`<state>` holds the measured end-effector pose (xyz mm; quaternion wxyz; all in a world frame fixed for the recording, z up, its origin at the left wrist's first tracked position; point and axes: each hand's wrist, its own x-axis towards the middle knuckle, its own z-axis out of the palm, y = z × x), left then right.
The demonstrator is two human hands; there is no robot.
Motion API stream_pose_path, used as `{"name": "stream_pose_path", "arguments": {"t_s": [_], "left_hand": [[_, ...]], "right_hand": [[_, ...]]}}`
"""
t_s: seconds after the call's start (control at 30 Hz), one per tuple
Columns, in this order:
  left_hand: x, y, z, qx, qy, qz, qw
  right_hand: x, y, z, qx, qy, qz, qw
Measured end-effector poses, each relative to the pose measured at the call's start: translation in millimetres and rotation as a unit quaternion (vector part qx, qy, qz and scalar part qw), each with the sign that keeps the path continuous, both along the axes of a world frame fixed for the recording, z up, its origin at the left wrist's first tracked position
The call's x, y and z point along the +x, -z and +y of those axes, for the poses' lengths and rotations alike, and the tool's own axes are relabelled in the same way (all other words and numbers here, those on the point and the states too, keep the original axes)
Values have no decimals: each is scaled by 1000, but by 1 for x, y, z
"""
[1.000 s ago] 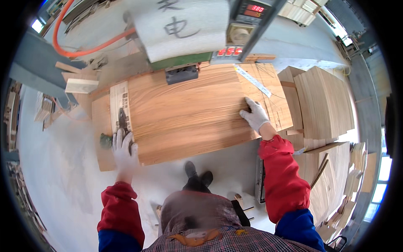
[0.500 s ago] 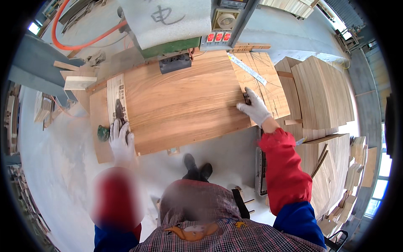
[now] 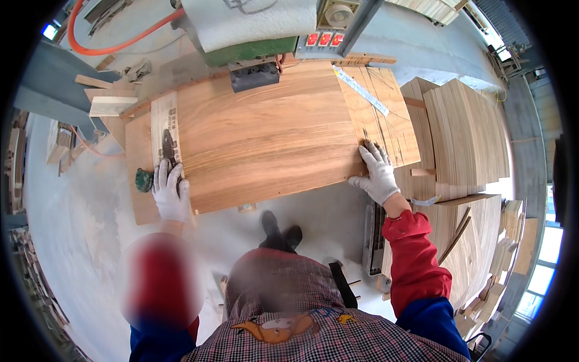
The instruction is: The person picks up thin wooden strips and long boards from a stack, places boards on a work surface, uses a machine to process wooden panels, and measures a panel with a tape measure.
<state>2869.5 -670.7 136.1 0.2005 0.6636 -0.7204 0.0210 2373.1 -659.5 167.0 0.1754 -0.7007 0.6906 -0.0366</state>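
Note:
A wide brown wooden panel [image 3: 265, 139] lies across a pale worktop. My left hand [image 3: 171, 196], in a white glove, rests flat at the panel's left end, fingers a little apart. Its fingertips are by the near end of a dark, slender tool [image 3: 168, 143], which lies on a pale printed strip [image 3: 161, 110]; whether they touch it is hard to see. My right hand [image 3: 379, 178], also gloved, lies with stretched fingers at the panel's right edge, thumb toward the near corner. A small dark spot or piece shows at its fingertips, mostly covered.
A green-and-grey machine [image 3: 253, 49] with red switches [image 3: 325, 40] and a black block [image 3: 256, 78] stands over the far edge. A white measuring strip [image 3: 362, 90] lies at right. Stacked boards [image 3: 464, 133] rise beyond it. A dark green lump [image 3: 144, 180] sits at left.
My right hand has shifted right along the panel's edge, its fingers now straighter. My left hand stays beside the dark tool. The whole view has moved slightly.

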Motion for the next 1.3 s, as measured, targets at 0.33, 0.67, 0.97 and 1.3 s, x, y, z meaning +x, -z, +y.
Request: {"name": "stream_pose_path", "arguments": {"t_s": [0.33, 0.67, 0.97, 1.3], "left_hand": [[4, 3, -1, 0, 12, 8, 1000], [2, -1, -2, -8, 10, -4, 1000], [-1, -7, 2, 13, -9, 6, 1000], [-8, -11, 2, -24, -8, -12, 1000]], "right_hand": [[2, 1, 3, -28, 7, -8, 1000], [5, -4, 3, -33, 15, -24, 999], [-2, 14, 5, -53, 12, -44, 998], [5, 0, 0, 1, 29, 10, 1000]]}}
